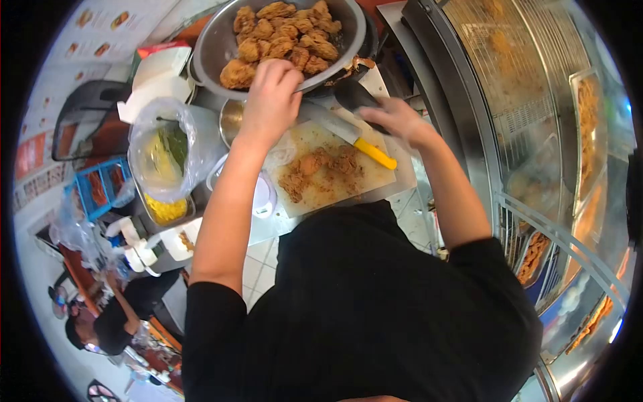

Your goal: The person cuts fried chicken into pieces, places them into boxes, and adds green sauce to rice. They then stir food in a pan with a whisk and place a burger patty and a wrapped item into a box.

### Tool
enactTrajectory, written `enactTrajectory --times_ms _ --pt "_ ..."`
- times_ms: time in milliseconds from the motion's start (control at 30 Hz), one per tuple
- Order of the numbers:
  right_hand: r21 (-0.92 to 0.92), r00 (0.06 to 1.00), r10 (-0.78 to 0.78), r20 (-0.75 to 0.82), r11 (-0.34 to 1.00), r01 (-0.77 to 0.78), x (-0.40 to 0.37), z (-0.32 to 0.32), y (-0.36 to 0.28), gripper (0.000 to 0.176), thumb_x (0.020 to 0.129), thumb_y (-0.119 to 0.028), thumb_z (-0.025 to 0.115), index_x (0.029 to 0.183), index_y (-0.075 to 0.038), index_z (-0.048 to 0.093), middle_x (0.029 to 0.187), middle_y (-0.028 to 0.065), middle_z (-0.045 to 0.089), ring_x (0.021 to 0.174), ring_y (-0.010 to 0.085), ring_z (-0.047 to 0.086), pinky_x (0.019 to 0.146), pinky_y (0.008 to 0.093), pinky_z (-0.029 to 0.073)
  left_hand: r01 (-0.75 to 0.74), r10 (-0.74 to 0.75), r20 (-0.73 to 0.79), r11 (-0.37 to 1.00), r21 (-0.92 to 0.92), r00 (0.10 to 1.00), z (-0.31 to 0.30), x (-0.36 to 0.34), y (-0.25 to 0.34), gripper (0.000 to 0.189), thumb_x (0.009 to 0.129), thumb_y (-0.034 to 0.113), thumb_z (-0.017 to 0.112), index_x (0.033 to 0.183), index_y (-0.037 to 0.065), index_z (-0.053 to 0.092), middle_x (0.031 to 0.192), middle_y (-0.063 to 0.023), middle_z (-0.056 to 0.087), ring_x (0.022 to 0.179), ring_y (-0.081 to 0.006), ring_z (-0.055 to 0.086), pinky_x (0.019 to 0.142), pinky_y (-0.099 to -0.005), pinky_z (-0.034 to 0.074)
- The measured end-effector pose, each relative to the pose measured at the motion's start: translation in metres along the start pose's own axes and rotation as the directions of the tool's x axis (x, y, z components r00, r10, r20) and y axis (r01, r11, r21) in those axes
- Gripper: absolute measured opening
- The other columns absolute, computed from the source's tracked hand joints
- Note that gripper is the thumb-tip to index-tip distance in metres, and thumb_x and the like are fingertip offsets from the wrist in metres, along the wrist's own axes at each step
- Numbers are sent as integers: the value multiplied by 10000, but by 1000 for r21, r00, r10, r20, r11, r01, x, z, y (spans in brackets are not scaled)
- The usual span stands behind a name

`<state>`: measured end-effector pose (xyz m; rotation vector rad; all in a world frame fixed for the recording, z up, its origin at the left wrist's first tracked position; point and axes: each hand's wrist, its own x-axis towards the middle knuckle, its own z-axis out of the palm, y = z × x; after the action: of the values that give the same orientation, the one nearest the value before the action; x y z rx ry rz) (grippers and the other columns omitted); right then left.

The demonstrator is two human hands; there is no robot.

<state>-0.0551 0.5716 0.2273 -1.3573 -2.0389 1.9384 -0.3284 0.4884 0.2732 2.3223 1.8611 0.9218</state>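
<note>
At the near rim of a metal bowl [359,40] full of fried chicken pieces [281,37], my left hand [273,97] is closed, its fingers curled beside the chicken; what they hold is hidden. My right hand [395,120], slightly blurred, is closed around the handle of a black utensil [353,96], right of the bowl. Below the hands, cut chicken [318,169] lies on a cutting board [372,177]. A knife with a yellow handle [375,153] rests across the board, its blade pointing to the upper left.
A plastic-lined container [164,151] stands left, above a tray of yellow food [166,209]. Farther left are a blue basket [100,187] and white boxes [139,253]. A glass display case [536,127] with food lines the right. Another person [107,321] is at the lower left.
</note>
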Motion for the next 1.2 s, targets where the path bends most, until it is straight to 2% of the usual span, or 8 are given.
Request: enactTrajectory --times_ms 100,267,633,700,833,967,1033,1200 --pt "808 995 38 88 581 -94 -66 33 49 606 897 -446 693 1273 13 571 975 99 674 830 162 637 731 286 514 22 -22 44 1000 -3 999 22 -22 -7 283 705 -36 722 965 27 632 1096 -114 592 1117 -333 546 943 -426 479" --pt "197 973 76 -217 980 -32 -100 80 31 664 809 -318 808 1328 0 541 951 79 670 785 133 632 694 285 519 9 -8 26 1000 -6 1000 29 -42 -21 319 736 10 729 1040 43 639 1123 -117 595 1160 -326 535 969 -427 480" --pt "-354 639 -67 -766 874 -333 -120 183 -42 739 868 -185 707 1527 -238 378 1030 254 717 854 351 732 745 445 566 174 -187 -2 915 -363 982 -73 -210 24 286 858 69 664 1140 31 635 1130 -152 606 1122 -358 554 983 -447 455" --pt "-629 773 -226 -593 729 -269 -71 198 54 729 853 -164 682 1514 -226 380 1008 324 677 922 475 679 814 503 548 291 -252 147 857 -424 956 -85 -256 30 255 862 52 657 1114 19 641 1105 -153 612 1106 -358 561 969 -429 462" --pt "-214 844 294 -448 882 -421 -73 178 2 768 821 -148 719 1509 -227 387 934 196 719 625 259 702 579 388 566 403 -305 280 808 -430 910 -106 -321 15 225 863 33 647 1088 16 650 1102 -154 617 1090 -359 574 952 -424 470" --pt "-65 723 223 -654 936 -347 -93 180 -13 816 806 -132 707 1535 -203 347 955 172 715 562 192 662 515 340 533 512 -464 218 791 -334 859 -126 -353 7 208 868 8 625 1074 19 656 1102 -148 632 1058 -360 597 918 -427 485" --pt "-800 652 -588 -479 598 -48 -44 185 125 822 797 -134 693 1539 -188 344 945 167 713 563 192 674 498 324 525 574 -521 242 726 -378 818 -130 -360 3 201 871 -4 615 1067 15 652 1091 -146 636 1053 -359 603 917 -423 485" --pt "-199 787 383 -483 828 -525 -78 187 -31 778 809 -166 709 1511 -136 376 1033 258 709 975 436 693 870 469 533 544 -462 288 703 -458 839 -128 -350 17 171 884 -1 611 1051 13 645 1061 -142 645 1024 -352 613 909 -416 489"
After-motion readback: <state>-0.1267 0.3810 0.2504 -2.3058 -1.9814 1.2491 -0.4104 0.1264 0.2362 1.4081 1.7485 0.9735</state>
